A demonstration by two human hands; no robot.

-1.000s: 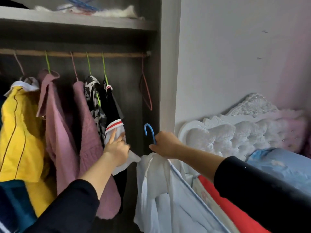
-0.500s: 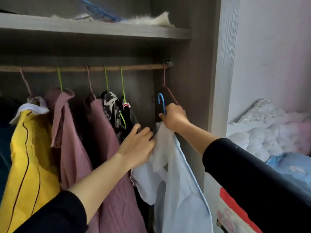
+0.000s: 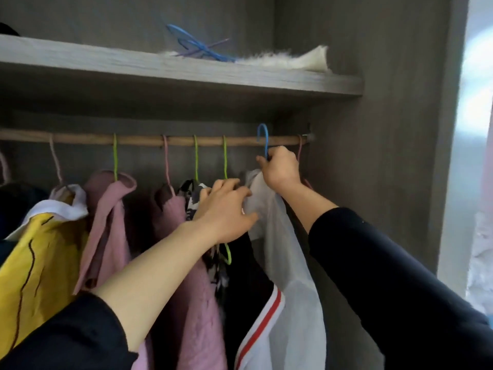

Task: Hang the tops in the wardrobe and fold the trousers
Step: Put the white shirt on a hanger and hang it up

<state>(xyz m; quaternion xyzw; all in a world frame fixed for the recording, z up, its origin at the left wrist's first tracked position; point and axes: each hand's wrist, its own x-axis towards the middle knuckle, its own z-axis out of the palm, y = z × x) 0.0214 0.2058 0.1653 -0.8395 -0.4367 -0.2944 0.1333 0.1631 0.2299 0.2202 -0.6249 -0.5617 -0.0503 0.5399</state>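
A white top hangs from a blue hanger whose hook reaches up to the wooden rail, near its right end. My right hand grips the hanger's neck just under the rail. My left hand is at the top's left shoulder, fingers curled on the white cloth, pressing against the black and patterned garments beside it. Whether the hook sits on the rail I cannot tell.
Left along the rail hang a black top with red-white stripe, a patterned garment, two pink tops, and a yellow one. A pink empty hanger hangs far right. Spare hangers and white fur lie on the shelf.
Both hands rose with the white top on the blue hanger, from well below the rail up to it. My left hand moved from the hanging clothes onto the top's shoulder.
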